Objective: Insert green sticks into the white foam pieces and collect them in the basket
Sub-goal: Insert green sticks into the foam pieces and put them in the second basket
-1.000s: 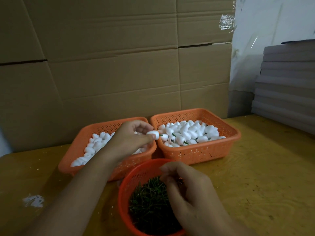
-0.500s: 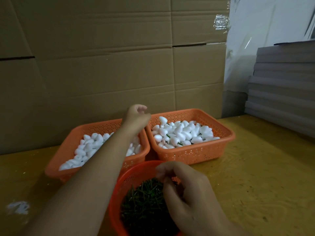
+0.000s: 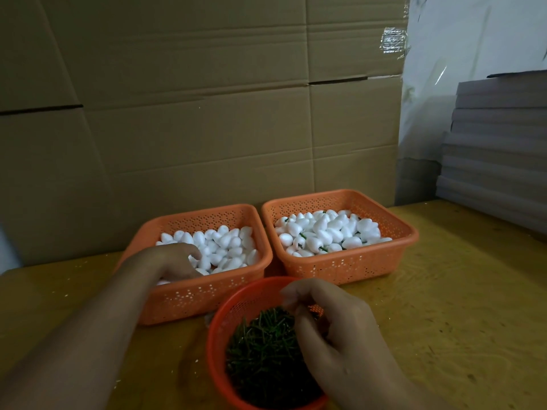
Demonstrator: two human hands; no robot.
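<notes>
Plain white foam pieces fill the left orange basket. My left hand reaches into it, fingers curled down round a foam piece at the near side of the pile. The right orange basket holds foam pieces with green sticks in them. In front, a round orange basket is full of loose green sticks. My right hand hovers over its far rim, fingertips pinched together on a stick that is barely visible.
A cardboard wall stands right behind the baskets. A stack of grey boards sits at the right rear. The yellow wooden table stretches to the right of the baskets, with small white crumbs scattered at the left.
My left hand dropped a foam piece into the right basket, then swung back left and down into the left basket's pile. My right hand stayed over the stick basket.
</notes>
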